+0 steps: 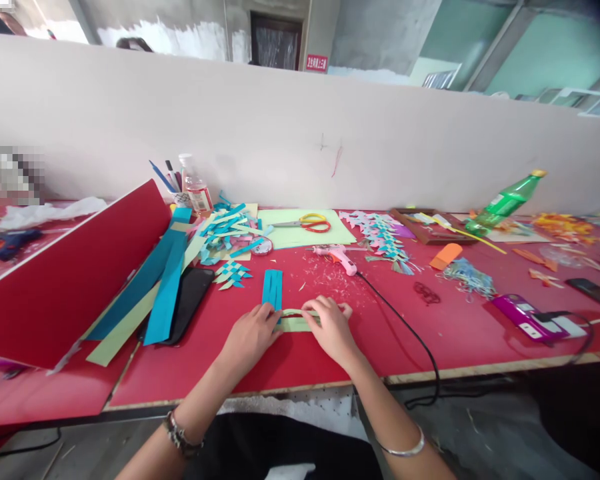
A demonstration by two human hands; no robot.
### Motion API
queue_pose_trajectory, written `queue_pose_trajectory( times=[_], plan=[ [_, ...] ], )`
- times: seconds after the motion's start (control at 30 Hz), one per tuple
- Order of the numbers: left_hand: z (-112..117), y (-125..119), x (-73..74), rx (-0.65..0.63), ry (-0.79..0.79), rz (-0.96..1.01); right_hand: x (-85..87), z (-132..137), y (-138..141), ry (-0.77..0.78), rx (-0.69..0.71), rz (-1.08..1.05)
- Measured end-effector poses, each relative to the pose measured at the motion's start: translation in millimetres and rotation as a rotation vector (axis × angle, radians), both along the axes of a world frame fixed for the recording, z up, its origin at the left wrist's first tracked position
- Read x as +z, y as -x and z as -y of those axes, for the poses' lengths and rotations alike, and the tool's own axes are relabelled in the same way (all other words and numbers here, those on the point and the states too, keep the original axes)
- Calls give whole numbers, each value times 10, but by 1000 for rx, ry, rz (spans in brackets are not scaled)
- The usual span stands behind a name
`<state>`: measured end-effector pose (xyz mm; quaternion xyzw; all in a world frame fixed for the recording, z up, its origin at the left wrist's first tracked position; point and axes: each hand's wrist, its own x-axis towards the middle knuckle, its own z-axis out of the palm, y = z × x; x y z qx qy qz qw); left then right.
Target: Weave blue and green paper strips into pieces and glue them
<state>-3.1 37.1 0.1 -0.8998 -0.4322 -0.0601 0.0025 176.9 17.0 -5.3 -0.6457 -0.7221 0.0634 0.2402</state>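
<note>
My left hand [254,333] rests on the red table with its fingers bent down at the lower end of a blue slit paper piece [273,285]. It also meets the left end of a pale green paper strip [295,325]. Opposite it, my right hand [331,327] pinches the green strip near its right end. A narrow band of the green paper arches up between the hands. My fingertips partly hide where blue and green paper meet. Just beyond lies a woven blue-and-green paper piece [232,274].
A pink glue gun [337,257] lies ahead, its cord crossing the table's front edge. Scissors [305,223] lie on green paper. At left are paper strips [167,287], a black phone [193,300] and a red board [75,280]; at right, a purple power strip [530,319] and green bottle [505,203].
</note>
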Motion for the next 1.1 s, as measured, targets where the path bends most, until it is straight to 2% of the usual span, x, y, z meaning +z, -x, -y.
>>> queue_pose_trajectory(
  times=[0.2,0.37,0.57,0.73,0.93,1.0,1.1],
  plan=[
    [6,-1,-12,-3,-63,10,38,-77,-81,94,-3,-139],
    [21,-3,-26,0,-83,16,14,-86,-169,134,14,-108],
    [46,-17,6,10,-97,2,-2,-80,-158,90,27,-107],
    [40,-16,133,-19,-109,62,195,-104,-148,70,93,-152],
    [-141,-186,227,21,-75,150,500,-273,7,44,294,-264],
    [-209,-224,235,31,-43,154,524,-331,37,71,336,-321],
    [-279,-209,221,16,-4,149,463,-367,8,96,317,-379]
  ],
)
